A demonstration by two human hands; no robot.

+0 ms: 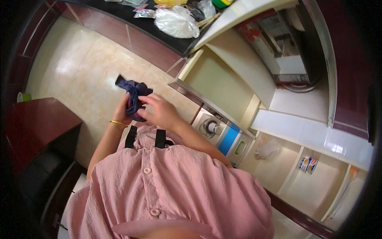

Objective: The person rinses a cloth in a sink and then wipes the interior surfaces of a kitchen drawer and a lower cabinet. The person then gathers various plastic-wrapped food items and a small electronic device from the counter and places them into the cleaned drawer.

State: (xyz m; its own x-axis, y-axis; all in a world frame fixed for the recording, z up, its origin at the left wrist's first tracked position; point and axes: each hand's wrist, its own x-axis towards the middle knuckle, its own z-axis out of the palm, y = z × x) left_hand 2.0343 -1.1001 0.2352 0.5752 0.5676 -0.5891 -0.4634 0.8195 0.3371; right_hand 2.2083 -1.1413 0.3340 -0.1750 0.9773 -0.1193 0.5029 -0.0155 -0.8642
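A dark blue cloth [135, 95], bunched up and showing some red, is in front of my body above the tiled floor. My left hand [121, 110], below a gold bracelet-like band [118, 122] on the wrist, grips the cloth from its left side. My right hand [156, 110] is at the cloth's right side, its fingers bent and touching the folds. Whether the right fingers pinch the fabric is not plain.
An open drawer [219, 80] juts out at the right, beside a cabinet compartment. Lower right is a divided drawer [291, 167] with small packets. A black countertop [146, 28] holds a white plastic bag [176, 22]. A dark red cabinet [41, 119] stands left.
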